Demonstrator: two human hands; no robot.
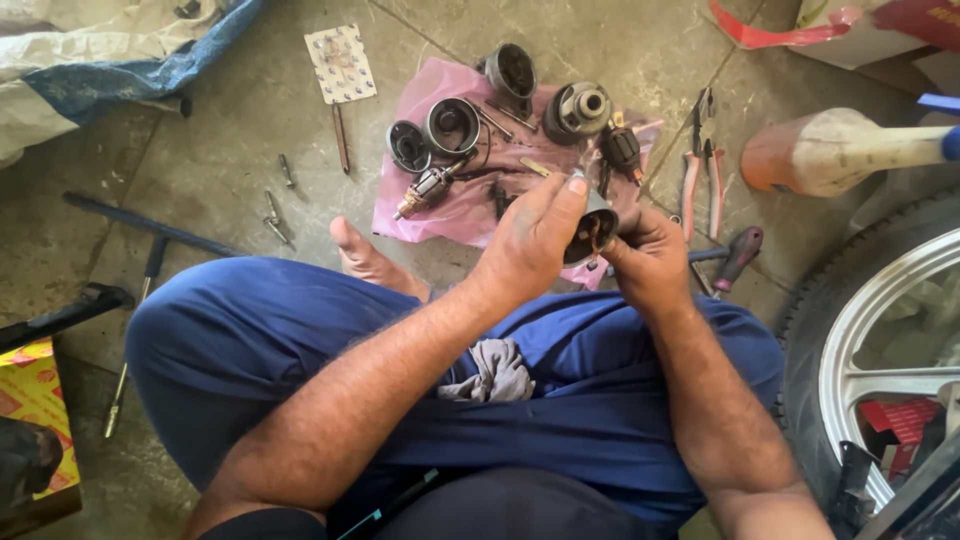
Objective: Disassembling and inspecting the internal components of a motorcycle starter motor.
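Over the pink cloth (440, 205) at 12 o'clock, both hands hold a small dark motor housing (592, 233). Left hand (532, 240) wraps it from 9 o'clock; right hand (650, 262) fingers pinch its 3 o'clock side. Its open end faces the person, long axis running 12-to-6. Steadying it firmly seems wise.

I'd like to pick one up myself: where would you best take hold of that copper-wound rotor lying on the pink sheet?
Probably by the thick wound middle of the rotor, coming from above. It lies flat on the pink sheet, tilted diagonally, so fingers would close across its sides; the thin shaft ends offer less to hold.
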